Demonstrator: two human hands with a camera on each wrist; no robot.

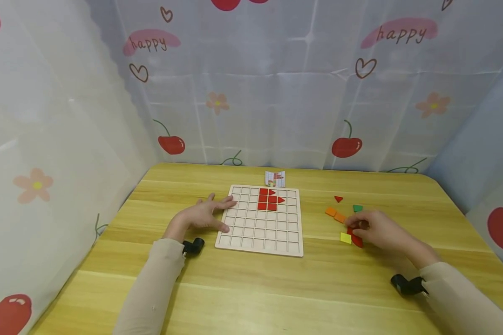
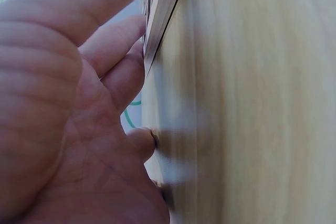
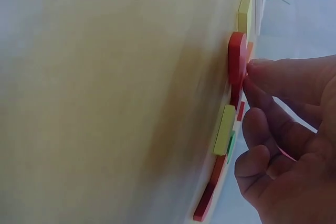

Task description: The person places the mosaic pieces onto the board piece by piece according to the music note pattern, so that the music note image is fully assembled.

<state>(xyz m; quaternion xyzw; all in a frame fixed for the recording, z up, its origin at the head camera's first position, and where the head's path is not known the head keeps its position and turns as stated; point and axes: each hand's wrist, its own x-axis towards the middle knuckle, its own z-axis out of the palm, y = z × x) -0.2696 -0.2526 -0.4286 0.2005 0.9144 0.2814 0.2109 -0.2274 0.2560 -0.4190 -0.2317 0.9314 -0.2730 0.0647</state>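
My left hand has its fingers spread at the left side of a pale wooden grid board. Its thumb and a forward finger reach over the board's edge. Red square and triangular tiles fill several cells near the top of the board. To the right, my right hand has curled fingers, with thumb and forefinger pinching at a red tile. The right wrist view shows these fingertips against the rounded red tile, partly hidden behind it. A yellow tile lies just beside it.
Two orange tiles, a small red triangle and a green tile lie around the right hand. A small printed pattern card sits behind the board. A patterned curtain hangs at the table's far edge.
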